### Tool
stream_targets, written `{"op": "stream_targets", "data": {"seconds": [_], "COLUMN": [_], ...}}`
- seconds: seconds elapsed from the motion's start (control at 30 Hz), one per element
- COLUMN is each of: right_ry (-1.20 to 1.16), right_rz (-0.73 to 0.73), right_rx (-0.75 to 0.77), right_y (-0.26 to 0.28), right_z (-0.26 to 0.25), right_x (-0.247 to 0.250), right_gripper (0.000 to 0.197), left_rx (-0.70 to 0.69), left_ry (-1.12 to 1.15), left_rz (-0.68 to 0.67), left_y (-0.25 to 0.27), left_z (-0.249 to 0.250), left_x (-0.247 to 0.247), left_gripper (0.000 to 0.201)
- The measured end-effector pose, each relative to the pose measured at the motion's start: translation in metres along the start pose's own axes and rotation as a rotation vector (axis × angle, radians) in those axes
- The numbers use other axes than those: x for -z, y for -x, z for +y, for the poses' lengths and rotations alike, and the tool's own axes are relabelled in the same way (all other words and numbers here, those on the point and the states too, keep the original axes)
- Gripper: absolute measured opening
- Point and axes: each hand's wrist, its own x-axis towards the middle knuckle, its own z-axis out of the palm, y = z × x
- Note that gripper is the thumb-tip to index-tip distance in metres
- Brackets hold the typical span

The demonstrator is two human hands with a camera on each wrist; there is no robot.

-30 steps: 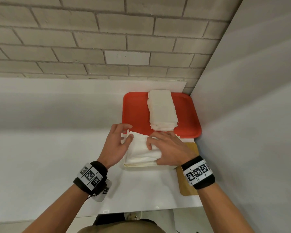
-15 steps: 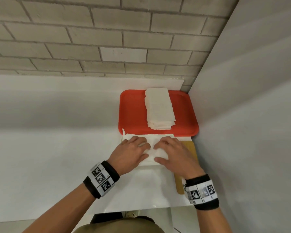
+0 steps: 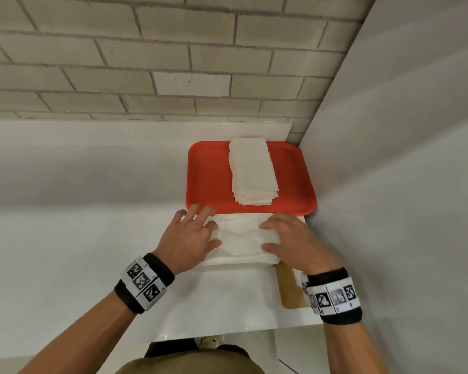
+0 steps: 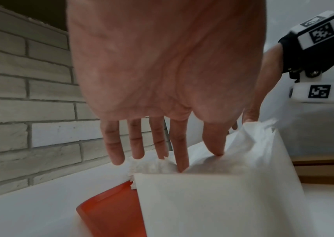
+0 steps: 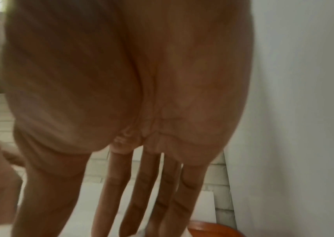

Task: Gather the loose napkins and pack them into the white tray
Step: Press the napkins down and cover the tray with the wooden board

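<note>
A white tray (image 3: 227, 262) sits just in front of a red tray (image 3: 208, 179), filled with a bundle of white napkins (image 3: 241, 236). My left hand (image 3: 197, 228) presses on the bundle's left end with straight fingers. My right hand (image 3: 278, 233) lies flat on its right end. In the left wrist view the left hand (image 4: 162, 152) has its fingertips on the napkins (image 4: 153, 165) above the tray's wall (image 4: 212, 200). The right wrist view shows the right hand (image 5: 141, 200) with fingers extended downward. A neat stack of napkins (image 3: 253, 174) lies on the red tray.
A brick wall (image 3: 173, 63) stands behind and a grey wall (image 3: 389, 184) closes the right side. A wooden board (image 3: 289, 287) lies under my right wrist. A white sheet (image 3: 219, 300) covers the table in front of the tray.
Both hands were pressing side by side on the middle of the napkins. They have slid apart to the bundle's left and right ends.
</note>
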Motion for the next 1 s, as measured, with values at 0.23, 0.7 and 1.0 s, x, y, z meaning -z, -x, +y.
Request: {"op": "stream_targets", "data": {"seconds": [0.23, 0.7, 1.0], "right_ry": [0.001, 0.051, 0.23], "right_rz": [0.226, -0.057, -0.123], "right_rx": [0.046, -0.056, -0.011], "right_y": [0.004, -0.022, -0.028], "right_z": [0.001, -0.031, -0.043], "right_x": [-0.004, -0.029, -0.036], "right_gripper": [0.05, 0.078, 0.092], "left_rx": [0.052, 0.132, 0.177], "left_ry": [0.034, 0.081, 0.168], "left_rz": [0.103, -0.478, -0.535], "left_y": [-0.005, -0.015, -0.032], "left_z": [0.018, 0.015, 0.015], "left_x": [0.017, 0.022, 0.022], "left_gripper": [0.027, 0.056, 0.036]}}
